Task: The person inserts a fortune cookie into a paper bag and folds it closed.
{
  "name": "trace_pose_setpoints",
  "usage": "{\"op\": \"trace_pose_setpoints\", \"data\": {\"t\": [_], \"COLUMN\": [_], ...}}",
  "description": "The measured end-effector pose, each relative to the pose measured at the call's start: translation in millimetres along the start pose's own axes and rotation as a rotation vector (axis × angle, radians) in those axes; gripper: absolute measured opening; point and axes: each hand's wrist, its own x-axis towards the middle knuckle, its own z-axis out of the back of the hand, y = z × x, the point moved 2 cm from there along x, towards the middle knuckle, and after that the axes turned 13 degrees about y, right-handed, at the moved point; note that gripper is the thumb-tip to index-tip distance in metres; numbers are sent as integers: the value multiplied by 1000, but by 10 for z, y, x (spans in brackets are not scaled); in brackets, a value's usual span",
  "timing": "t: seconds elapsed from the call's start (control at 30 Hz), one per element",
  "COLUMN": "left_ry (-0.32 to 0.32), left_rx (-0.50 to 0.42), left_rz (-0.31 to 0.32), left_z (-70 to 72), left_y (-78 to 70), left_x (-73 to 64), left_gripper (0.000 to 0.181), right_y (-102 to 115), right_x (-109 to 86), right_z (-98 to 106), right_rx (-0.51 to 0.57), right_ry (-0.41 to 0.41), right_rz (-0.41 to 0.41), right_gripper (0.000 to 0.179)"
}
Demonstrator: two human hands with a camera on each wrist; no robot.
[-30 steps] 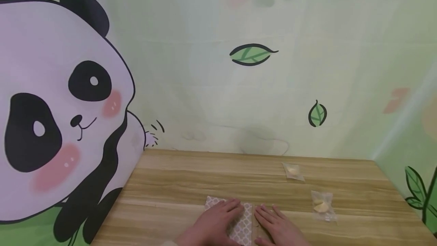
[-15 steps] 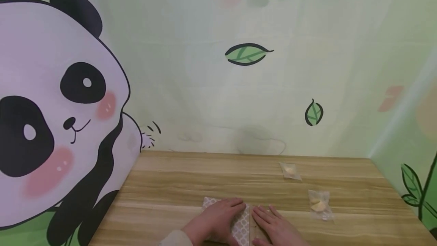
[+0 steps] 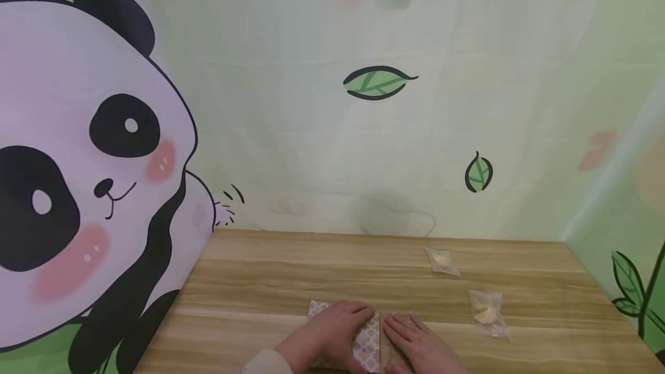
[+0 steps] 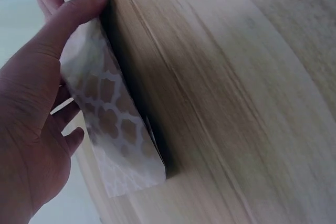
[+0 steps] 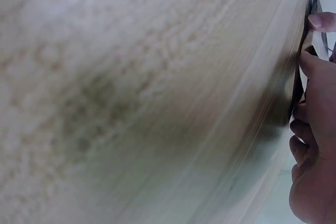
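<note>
A flat patterned paper bag (image 3: pixel 366 346), white lattice on tan, lies at the table's front, with a plain brown section (image 3: pixel 387 352) along its right side. My left hand (image 3: pixel 333 331) arches over the patterned part, fingers toward the far side and thumb at the near side. In the left wrist view that thumb (image 4: pixel 73 17) presses near the bag's raised edge, other fingers bent on its opposite side. My right hand (image 3: pixel 418 340) rests with extended fingers on the brown section. The right wrist view shows its thumb at the bag's edge; much of the bag is hidden under both hands.
Right of the hands lies a clear sachet (image 3: pixel 486 311) holding a pale yellow, folded cookie-like piece. Another sachet (image 3: pixel 442 260) is farther back on the wood-grain table (image 3: pixel 291 258). Behind stands a wall covering (image 3: pixel 291 103) printed with a panda and leaves.
The whole head view has shifted slightly left, showing more of the left sleeve. Both hands stay on the bag in nearly the same pose.
</note>
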Motion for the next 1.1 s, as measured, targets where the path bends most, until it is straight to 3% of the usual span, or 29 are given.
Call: {"op": "trace_pose_setpoints", "data": {"t": [0.27, 0.6, 0.73, 0.97, 1.1], "left_ry": [-37, 45, 15, -47, -64], "left_rx": [-26, 27, 30, -52, -137], "left_rz": [-14, -13, 9, 6, 0], "left_z": [0, 76, 74, -18, -91], "left_y": [2, -23, -19, 45, 73], "left_x": [-6, -35, -40, -29, -16], "left_gripper": [98, 99, 96, 94, 92], "right_y": [-12, -20, -27, -43, -89], "right_x": [16, 47, 41, 29, -7], "right_z": [15, 73, 66, 60, 115], "right_rx": [-19, -3, -3, 15, 76], "right_ry": [-29, 26, 17, 40, -55], "right_rz": [17, 36, 59, 93, 75], "right_gripper": [59, 56, 52, 45, 44]}}
